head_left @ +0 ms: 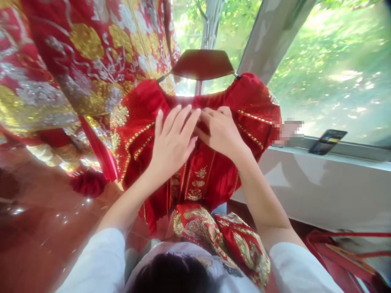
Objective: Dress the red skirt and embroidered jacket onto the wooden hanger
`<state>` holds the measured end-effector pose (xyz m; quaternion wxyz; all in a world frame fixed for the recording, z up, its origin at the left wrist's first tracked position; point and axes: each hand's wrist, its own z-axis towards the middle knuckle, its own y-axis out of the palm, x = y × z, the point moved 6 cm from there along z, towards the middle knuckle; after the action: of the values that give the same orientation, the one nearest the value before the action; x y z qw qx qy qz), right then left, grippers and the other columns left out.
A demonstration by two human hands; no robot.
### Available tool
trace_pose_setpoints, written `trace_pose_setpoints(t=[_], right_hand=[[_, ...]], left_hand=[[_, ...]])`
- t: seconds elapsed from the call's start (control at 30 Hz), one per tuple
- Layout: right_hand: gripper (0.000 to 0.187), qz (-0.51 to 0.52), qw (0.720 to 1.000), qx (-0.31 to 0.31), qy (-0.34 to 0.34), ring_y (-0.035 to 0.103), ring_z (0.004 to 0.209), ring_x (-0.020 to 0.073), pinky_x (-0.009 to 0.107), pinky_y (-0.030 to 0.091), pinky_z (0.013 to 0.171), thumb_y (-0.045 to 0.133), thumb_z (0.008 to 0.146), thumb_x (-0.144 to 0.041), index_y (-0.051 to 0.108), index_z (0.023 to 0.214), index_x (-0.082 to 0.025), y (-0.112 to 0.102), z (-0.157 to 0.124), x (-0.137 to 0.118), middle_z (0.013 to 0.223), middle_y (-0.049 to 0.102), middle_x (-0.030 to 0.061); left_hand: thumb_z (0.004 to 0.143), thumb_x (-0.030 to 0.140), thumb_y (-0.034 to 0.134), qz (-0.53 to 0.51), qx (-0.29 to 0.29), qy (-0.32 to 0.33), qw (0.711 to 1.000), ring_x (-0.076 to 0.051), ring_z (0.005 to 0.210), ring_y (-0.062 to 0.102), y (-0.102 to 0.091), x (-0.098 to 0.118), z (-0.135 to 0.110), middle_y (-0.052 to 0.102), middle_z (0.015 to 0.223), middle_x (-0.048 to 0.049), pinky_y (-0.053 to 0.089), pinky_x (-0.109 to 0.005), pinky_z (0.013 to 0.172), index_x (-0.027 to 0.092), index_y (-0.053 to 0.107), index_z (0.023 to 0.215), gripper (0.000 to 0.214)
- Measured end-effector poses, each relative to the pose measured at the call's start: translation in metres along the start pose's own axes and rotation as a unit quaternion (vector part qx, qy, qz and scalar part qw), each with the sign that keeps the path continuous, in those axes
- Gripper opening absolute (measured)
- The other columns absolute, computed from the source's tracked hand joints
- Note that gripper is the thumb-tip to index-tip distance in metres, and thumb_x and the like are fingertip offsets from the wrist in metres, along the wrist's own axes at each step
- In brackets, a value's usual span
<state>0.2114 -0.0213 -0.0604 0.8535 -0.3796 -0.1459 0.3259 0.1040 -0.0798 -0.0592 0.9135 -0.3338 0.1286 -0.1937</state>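
Note:
A red garment [214,162] with gold embroidery and lines of gold beads hangs before me on a hanger [201,65] with a broad dark red top. My left hand [175,140] lies on its upper front just under the neckline, with fingers stretched out and slightly spread. Beside it, my right hand [221,130] is bent at the neckline's middle, thumb and fingers closed on the cloth. The fingertips of both hands nearly meet there. Whatever fastening may sit beneath them is hidden. Red cloth with gold embroidery [201,228] is bunched below the garment, close to my body.
A large red robe [100,53] with gold and silver flowers hangs at the left, and a dark red tassel [88,183] hangs below. A phone [328,141] leans on the windowsill [369,158] at the right. Red-framed items [342,252] stand at lower right.

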Motion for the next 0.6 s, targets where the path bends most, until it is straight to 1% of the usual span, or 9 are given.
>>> trace_pose_setpoints(t=[0.1,0.17,0.27,0.33,0.4,0.43,0.5,0.53,0.6], right_hand=[[0.018,0.004,0.999,-0.018,-0.047,0.055,0.078,0.0191,0.044,0.037,0.092,0.051,0.090,-0.027,0.066,0.085,-0.017,-0.009,-0.018,-0.002,0.080,0.066,0.0073],[0.016,0.036,0.995,-0.018,-0.087,0.056,0.080,0.0166,0.045,0.033,0.099,0.054,0.088,-0.026,0.067,0.082,-0.019,-0.021,-0.031,-0.002,0.085,0.068,0.0047],[0.015,0.097,0.986,-0.008,-0.139,0.056,0.097,0.0167,0.047,0.023,0.111,0.058,0.085,-0.025,0.067,0.074,-0.021,-0.040,-0.050,-0.015,0.102,0.067,0.0011],[0.022,0.155,0.970,-0.011,-0.185,0.054,0.104,0.0178,0.045,0.025,0.110,0.060,0.083,-0.025,0.062,0.062,-0.019,-0.046,-0.066,-0.040,0.103,0.067,-0.0002],[0.030,0.233,0.937,-0.055,-0.254,0.056,0.093,0.0153,0.036,0.038,0.098,0.060,0.081,-0.032,0.057,0.054,-0.017,-0.039,-0.087,-0.078,0.090,0.068,0.0000],[0.033,0.264,0.914,-0.101,-0.291,0.056,0.080,0.0132,0.031,0.043,0.087,0.060,0.080,-0.038,0.056,0.054,-0.018,-0.031,-0.100,-0.097,0.080,0.066,-0.0002],[0.039,0.260,0.883,-0.203,-0.334,0.050,0.060,0.0121,0.028,0.044,0.067,0.061,0.078,-0.050,0.058,0.054,-0.019,-0.011,-0.122,-0.126,0.062,0.060,-0.0009],[0.040,0.234,0.880,-0.247,-0.331,0.048,0.054,0.0121,0.028,0.041,0.059,0.062,0.078,-0.052,0.059,0.055,-0.019,-0.001,-0.129,-0.131,0.056,0.057,-0.0011],[0.034,0.197,0.905,-0.274,-0.259,0.048,0.051,0.0111,0.026,0.034,0.051,0.062,0.083,-0.043,0.061,0.061,-0.018,0.012,-0.125,-0.121,0.057,0.058,-0.0011]], left_hand=[[0.090,0.031,0.055,-0.023,-0.087,0.031,0.995,-0.031,0.130,0.041,0.022,-0.012,0.007,0.059,0.124,-0.0120,0.007,-0.063,0.116,0.020,0.052,0.130,0.042],[0.089,0.033,0.057,-0.054,-0.120,0.072,0.989,-0.030,0.124,0.046,0.031,-0.016,-0.001,0.065,0.109,-0.0086,0.002,-0.066,0.114,0.022,0.061,0.118,0.032],[0.089,0.033,0.056,-0.096,-0.105,0.104,0.984,-0.027,0.124,0.046,0.030,-0.020,-0.016,0.066,0.106,-0.0047,0.004,-0.063,0.115,0.026,0.065,0.110,0.024],[0.088,0.032,0.056,-0.097,-0.094,0.104,0.985,-0.028,0.125,0.045,0.028,-0.024,-0.024,0.066,0.107,-0.0046,0.009,-0.062,0.114,0.025,0.065,0.111,0.026],[0.087,0.029,0.054,-0.080,-0.095,0.093,0.988,-0.029,0.122,0.048,0.028,-0.027,-0.028,0.067,0.107,-0.0060,0.010,-0.063,0.113,0.023,0.064,0.112,0.028],[0.086,0.025,0.051,-0.074,-0.096,0.086,0.989,-0.028,0.120,0.050,0.028,-0.029,-0.029,0.067,0.106,-0.0066,0.009,-0.063,0.113,0.022,0.064,0.114,0.030],[0.084,0.018,0.044,-0.090,-0.100,0.076,0.988,-0.026,0.116,0.053,0.027,-0.030,-0.028,0.068,0.106,-0.0065,0.007,-0.061,0.113,0.021,0.063,0.116,0.037],[0.082,0.015,0.041,-0.111,-0.102,0.071,0.986,-0.025,0.114,0.054,0.026,-0.030,-0.028,0.068,0.106,-0.0057,0.008,-0.059,0.114,0.021,0.064,0.115,0.040],[0.081,0.013,0.037,-0.155,-0.102,0.054,0.981,-0.022,0.108,0.056,0.023,-0.028,-0.025,0.069,0.103,-0.0038,0.012,-0.056,0.114,0.022,0.066,0.110,0.042]])
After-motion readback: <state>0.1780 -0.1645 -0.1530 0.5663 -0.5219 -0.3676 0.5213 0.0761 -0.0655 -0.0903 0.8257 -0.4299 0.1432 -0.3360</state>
